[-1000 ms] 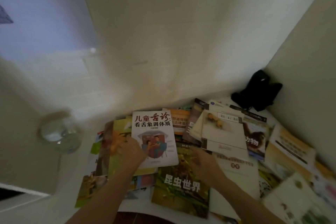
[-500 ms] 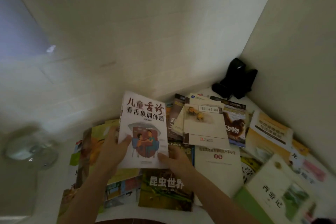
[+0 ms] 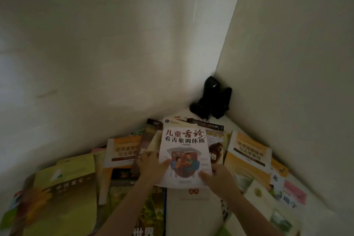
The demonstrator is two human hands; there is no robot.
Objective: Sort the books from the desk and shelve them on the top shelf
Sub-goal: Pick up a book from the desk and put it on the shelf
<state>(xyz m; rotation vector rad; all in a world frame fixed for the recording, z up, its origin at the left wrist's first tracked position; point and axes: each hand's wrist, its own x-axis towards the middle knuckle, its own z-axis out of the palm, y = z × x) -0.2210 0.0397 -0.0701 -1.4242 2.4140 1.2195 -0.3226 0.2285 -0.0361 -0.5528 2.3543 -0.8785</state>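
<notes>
Both hands gripped a white paperback book with red title lettering point(image 3: 184, 156), the left hand point(image 3: 151, 165) at its lower left edge, the right hand point(image 3: 218, 179) at its lower right corner, above scattered books covering the white desk point(image 3: 191, 210). Beyond, a black device point(image 3: 212, 101) sat in the corner.

White desk point(image 3: 232, 122) in wall corner; overlapping books point(image 3: 247, 151) cover it; black object point(image 3: 210, 101) at back.

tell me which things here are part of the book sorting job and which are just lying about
Part of the job:
- white book with red title, held in the left hand and right hand
- orange and white book
- yellow-green book
- insect book
- the other books spread on the desk

Just lying about:
- black object in the corner
</notes>
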